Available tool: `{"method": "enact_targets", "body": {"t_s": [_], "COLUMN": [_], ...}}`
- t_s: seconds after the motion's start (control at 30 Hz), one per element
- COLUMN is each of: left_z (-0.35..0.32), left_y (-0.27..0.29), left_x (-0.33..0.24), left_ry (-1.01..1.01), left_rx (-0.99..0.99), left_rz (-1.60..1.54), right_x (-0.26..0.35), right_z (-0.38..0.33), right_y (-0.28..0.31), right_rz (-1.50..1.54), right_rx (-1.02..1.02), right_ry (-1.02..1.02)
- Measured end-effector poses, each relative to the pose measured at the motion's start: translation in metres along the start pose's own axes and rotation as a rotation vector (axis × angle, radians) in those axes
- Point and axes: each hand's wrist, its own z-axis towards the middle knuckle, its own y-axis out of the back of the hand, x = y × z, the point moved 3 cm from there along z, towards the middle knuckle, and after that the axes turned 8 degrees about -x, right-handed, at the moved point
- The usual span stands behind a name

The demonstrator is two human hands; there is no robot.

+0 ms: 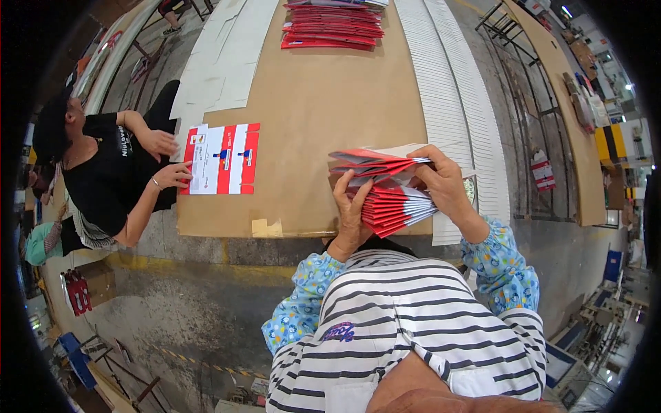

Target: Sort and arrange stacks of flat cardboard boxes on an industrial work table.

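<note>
Near the table's front edge I hold a fanned stack of folded red-and-white cartons [398, 208] between both hands. My left hand [351, 206] grips its left side, with the fingers up against the red edges. On the right, my right hand [442, 180] pinches the white ends of the upper cartons [379, 164], which stand a little apart from the lower fan. Parts of the fingertips are hidden behind the cartons.
A brown cardboard-covered table [330, 96] lies before me, with white corrugated sheets [458, 89] along its right side. At the far end sits a pile of red cartons [332, 26]. On the left, a co-worker [113, 165] touches flat printed red-and-white sheets [227, 158].
</note>
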Motion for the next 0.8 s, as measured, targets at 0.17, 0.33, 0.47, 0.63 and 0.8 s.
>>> {"method": "enact_targets", "body": {"t_s": [0.17,0.33,0.47,0.63,0.8], "left_z": [-0.008,-0.003,-0.009,-0.005,0.003], "left_y": [0.004,0.011,0.014,0.016,0.016], "left_x": [0.012,0.005,0.019,0.009,0.018], "left_ry": [0.087,0.052,0.211,0.048,-0.062], "left_rx": [-0.012,-0.007,-0.017,0.01,0.139], "left_rz": [-0.168,-0.129,-0.235,-0.054,-0.281], "right_x": [0.001,0.002,0.004,0.003,0.019], "right_z": [0.002,0.0,0.004,0.009,0.033], "right_y": [-0.014,-0.017,-0.021,-0.016,0.006], "right_rz": [0.045,0.032,0.057,0.087,0.125], "right_rx": [0.015,0.012,-0.006,-0.045,-0.09], "right_ry": [-0.023,0.005,-0.036,-0.053,-0.049]}}
